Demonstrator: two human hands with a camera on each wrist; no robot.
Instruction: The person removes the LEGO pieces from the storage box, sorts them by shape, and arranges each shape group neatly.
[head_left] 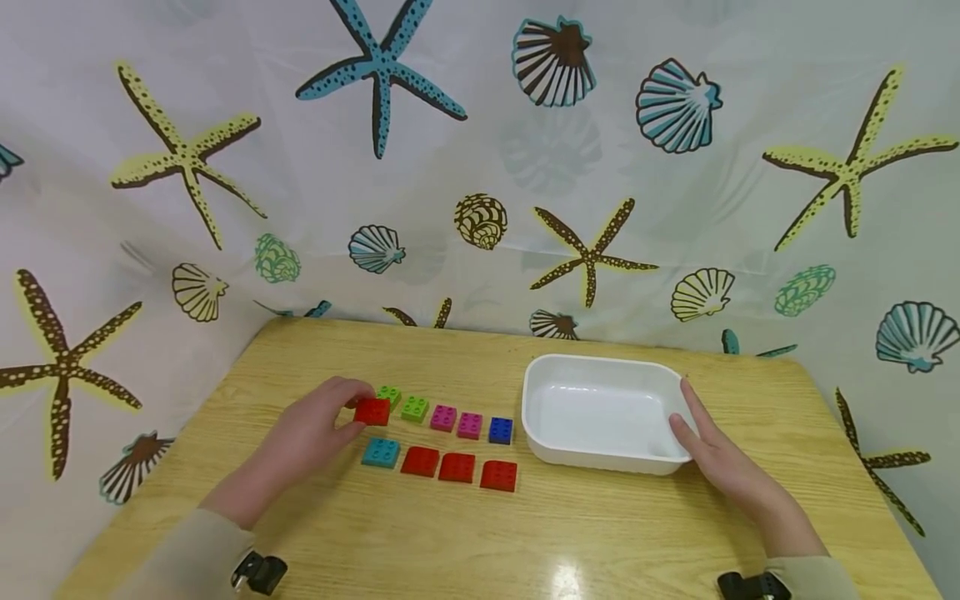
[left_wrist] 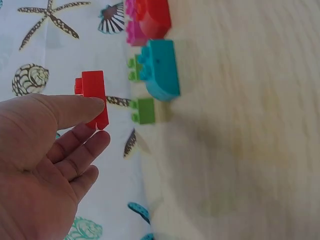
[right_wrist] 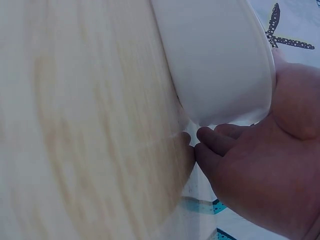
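My left hand (head_left: pixel 318 425) pinches a red toy brick (head_left: pixel 372 412) between thumb and fingers, above the left end of the brick rows. In the left wrist view the brick (left_wrist: pixel 94 97) is held with its studs facing away from the palm. Two light green bricks (head_left: pixel 415 408) are closest beyond it, and a turquoise brick (head_left: pixel 381 452) lies just in front. At the right end of a white plastic tray (head_left: pixel 600 460), my right hand (head_left: pixel 723 458) holds the side, thumb over the rim. Its fingers show along the tray's outer wall (right_wrist: pixel 220 75) in the right wrist view.
Two pink bricks (head_left: pixel 443 418) and a blue brick (head_left: pixel 500 430) continue the back row towards the tray. Three red bricks (head_left: pixel 457 467) lie in the front row on the wooden table (head_left: pixel 420 542). A shell-patterned cloth (head_left: pixel 465 167) hangs behind the table.
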